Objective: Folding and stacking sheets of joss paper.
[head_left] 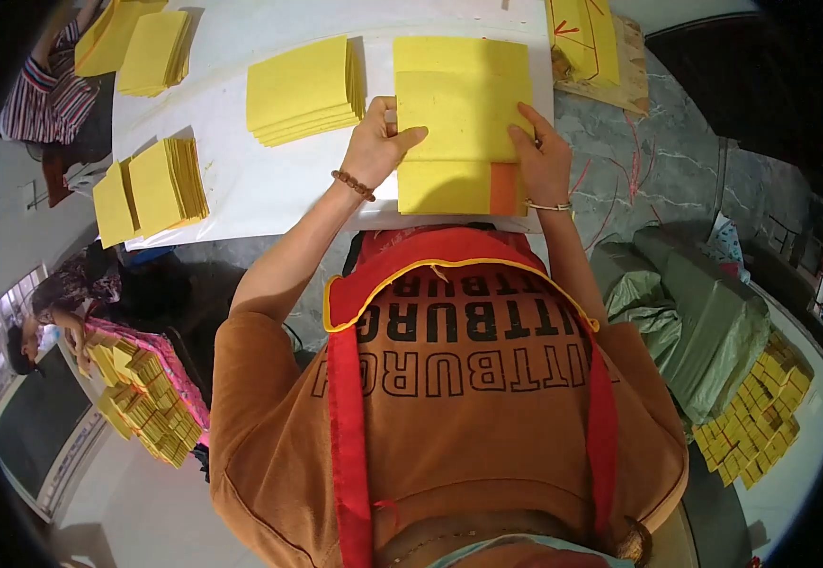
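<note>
At the table's front edge I hold a rectangular piece of yellow paper (459, 118) between both hands. My left hand (381, 144) grips its left side, thumb on top and fingers curled at the edge. On the opposite side my right hand (546, 159) pinches the right edge, thumb on the face. More yellow paper with an orange strip (503, 191) at its lower right shows below the held piece. Whether the held part is one sheet or several cannot be made out. To the left of my left hand lies a fanned stack of yellow paper (300, 90).
On the white table (241, 185) are further yellow stacks (167, 187) at left. A yellow bundle with red string (584, 43) stands at far right. Green-grey sacks (686, 312) and piled yellow bundles (754, 417) lie right. Another person (75, 293) handles yellow bundles (146, 393) at left.
</note>
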Tool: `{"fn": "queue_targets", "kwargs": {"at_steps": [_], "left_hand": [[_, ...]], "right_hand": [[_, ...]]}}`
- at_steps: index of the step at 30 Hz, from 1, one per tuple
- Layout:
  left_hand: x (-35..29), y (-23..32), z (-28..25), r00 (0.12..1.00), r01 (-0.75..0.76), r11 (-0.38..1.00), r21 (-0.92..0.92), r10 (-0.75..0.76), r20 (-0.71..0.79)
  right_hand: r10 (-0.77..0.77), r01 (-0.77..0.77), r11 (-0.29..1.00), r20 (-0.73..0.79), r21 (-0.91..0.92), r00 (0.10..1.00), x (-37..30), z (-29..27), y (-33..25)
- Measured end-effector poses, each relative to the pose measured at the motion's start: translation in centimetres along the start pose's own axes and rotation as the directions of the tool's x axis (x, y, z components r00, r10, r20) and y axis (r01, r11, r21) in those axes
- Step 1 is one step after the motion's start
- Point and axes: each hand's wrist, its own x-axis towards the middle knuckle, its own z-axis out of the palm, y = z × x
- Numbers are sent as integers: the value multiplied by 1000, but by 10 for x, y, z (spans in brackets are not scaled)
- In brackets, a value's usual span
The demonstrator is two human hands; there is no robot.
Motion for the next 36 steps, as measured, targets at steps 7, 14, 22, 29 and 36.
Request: {"fn": "queue_targets", "kwargs": {"at_steps": [7,14,22,29,36], "left_hand": [[-7,35,2,827,-407,581,705,562,15],[18,10,41,678,-617,116,778,580,452],[24,-1,46,716,-565,38,824,518,467],[19,-2,38,662,-626,22,780,544,516],[19,5,38,597,-705,53,707,582,552]], "right_hand": [[55,-55,998,-14,-7,998,-2,1,-4],[-12,12,1000,-33,-6,999,-2,3,-8],[-329,293,848,-5,-442,944,-31,-14,-26],[-337,518,628,397,-580,854,-62,-14,3],[-376,442,533,266,-721,888,-64,-4,8]]}}
